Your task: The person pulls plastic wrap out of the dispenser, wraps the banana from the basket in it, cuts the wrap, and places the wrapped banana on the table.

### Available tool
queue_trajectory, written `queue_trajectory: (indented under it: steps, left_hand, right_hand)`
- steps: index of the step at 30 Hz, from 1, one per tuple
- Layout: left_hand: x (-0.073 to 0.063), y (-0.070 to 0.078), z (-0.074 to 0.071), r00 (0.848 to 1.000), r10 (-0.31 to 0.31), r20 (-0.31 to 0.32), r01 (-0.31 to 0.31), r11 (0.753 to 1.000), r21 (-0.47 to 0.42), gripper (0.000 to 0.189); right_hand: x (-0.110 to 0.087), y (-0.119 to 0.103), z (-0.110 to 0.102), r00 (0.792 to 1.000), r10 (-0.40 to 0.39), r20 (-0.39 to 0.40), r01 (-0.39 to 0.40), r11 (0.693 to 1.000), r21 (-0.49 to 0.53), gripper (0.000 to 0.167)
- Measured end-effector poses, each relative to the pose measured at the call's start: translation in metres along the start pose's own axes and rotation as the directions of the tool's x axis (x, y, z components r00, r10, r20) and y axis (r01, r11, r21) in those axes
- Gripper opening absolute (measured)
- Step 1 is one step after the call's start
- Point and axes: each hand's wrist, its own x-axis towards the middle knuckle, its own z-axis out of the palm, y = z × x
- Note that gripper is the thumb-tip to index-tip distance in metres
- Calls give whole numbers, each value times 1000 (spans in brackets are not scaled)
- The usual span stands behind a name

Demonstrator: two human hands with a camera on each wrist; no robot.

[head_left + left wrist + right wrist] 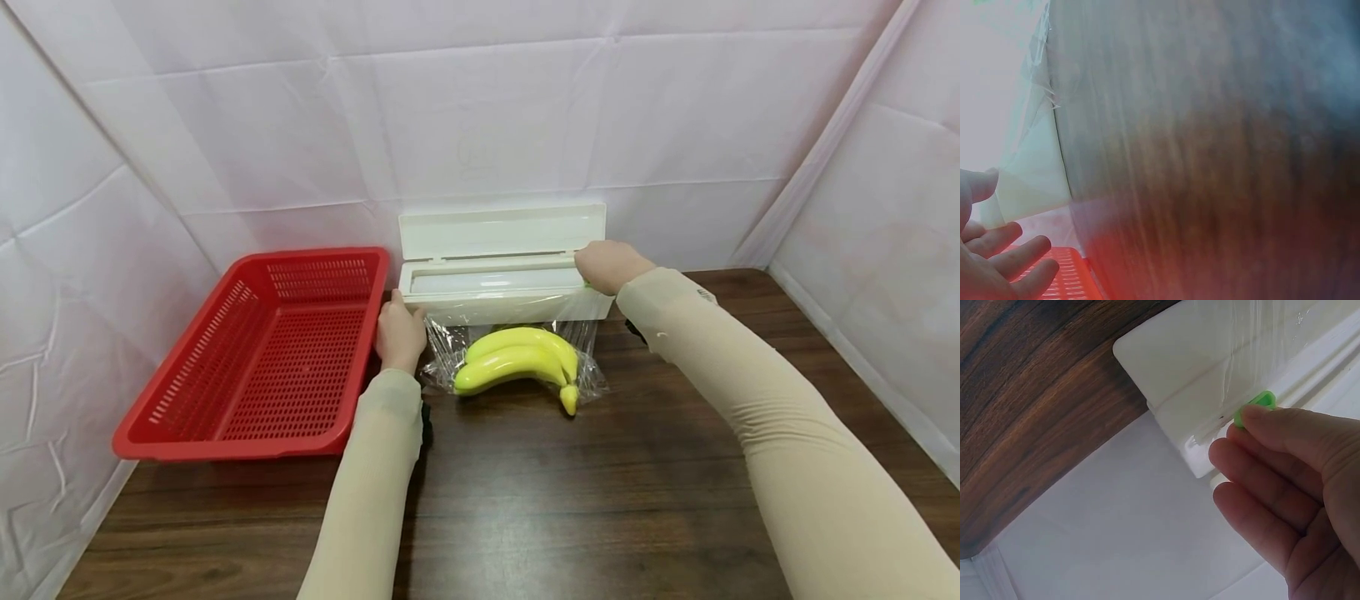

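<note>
A white cling film dispenser [517,310] stands at the back with its lid [502,232] raised and a film roll [491,281] inside. My left hand [401,333] holds its left front corner, thumb against the front and the lower fingers loosely extended past the end. At the right end, my right hand [611,265] pinches a small green slider [1259,407] between thumb and index finger, on the dispenser's edge. Clear film [450,337] hangs from the front over a bunch of yellow bananas [517,358], crumpling at both sides. The banana stem points toward me.
A red slotted basket [251,450] sits to the left, close beside my left hand. Dark wooden tabletop [562,508] extends in front. White sheeting [487,117] hangs behind and on both sides.
</note>
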Motion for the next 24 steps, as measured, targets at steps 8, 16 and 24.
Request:
queue_trajectory:
  steps: [8, 16, 24]
  left_hand:
    - [1, 0, 1, 1000, 5, -7, -5, 1000, 5, 62]
    - [1, 1, 1, 1000, 4, -14, -4, 1000, -1, 62]
    - [1, 2, 2, 1000, 12, -12, -12, 1000, 12, 61]
  right_hand:
    - [-1, 2, -1, 1000, 4, -7, -4, 1000, -13, 26]
    - [-2, 3, 0, 1000, 11, -9, -11, 1000, -12, 23]
    - [-4, 3, 0, 999, 32, 1, -32, 999, -12, 23]
